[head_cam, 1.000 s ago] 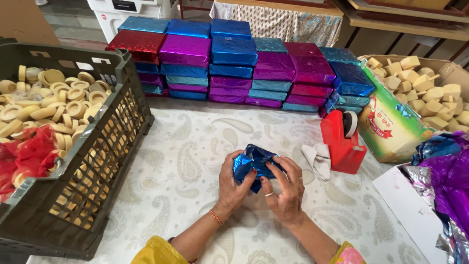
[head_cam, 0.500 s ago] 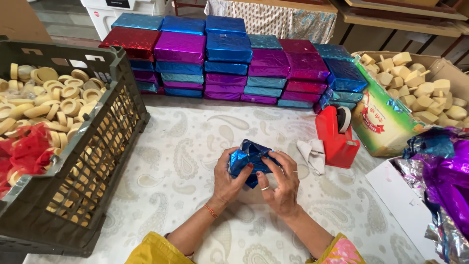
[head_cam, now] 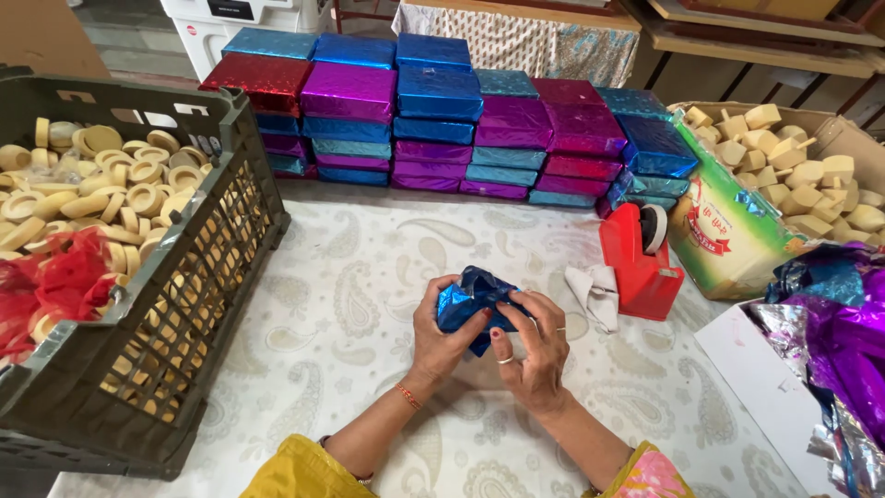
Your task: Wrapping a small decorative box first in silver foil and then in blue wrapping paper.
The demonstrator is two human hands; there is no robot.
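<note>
A: Noted from the table [head_cam: 304,277] outward. Your two hands met over its middle, both clamped on one blue foil-wrapped packet [head_cam: 468,304], held just above the patterned cloth.

B: Which hand did what?

A: Your left hand [head_cam: 442,337] cupped the packet from below and the side; your right hand [head_cam: 533,355] pressed fingers onto its near edge. Neither was spread open. My judgement: the foil looked thin, slick and quick to crease or tear, the packet light with something firm inside. Best held by the body, not by the loose foil ends.

B: And around it?

A: Largest first. At the table's left edge sat a dark plastic crate [head_cam: 184,304] full of pale round pieces, with red netting [head_cam: 51,286] at its near end. Along the table's far edge stood stacked foil-wrapped boxes [head_cam: 442,120] in blue, purple and red. At the far right corner, a cardboard box [head_cam: 737,231] held pale blocks. Off the right edge lay loose purple and blue foil sheets [head_cam: 848,350] on a white board. Nearer the middle, just right of your hands, stood a red tape dispenser [head_cam: 641,263], with a small white cloth [head_cam: 595,295] beside it.

B: Anything in the way?

A: The cloth and dispenser were close on the right; the crate crowded the left.
</note>
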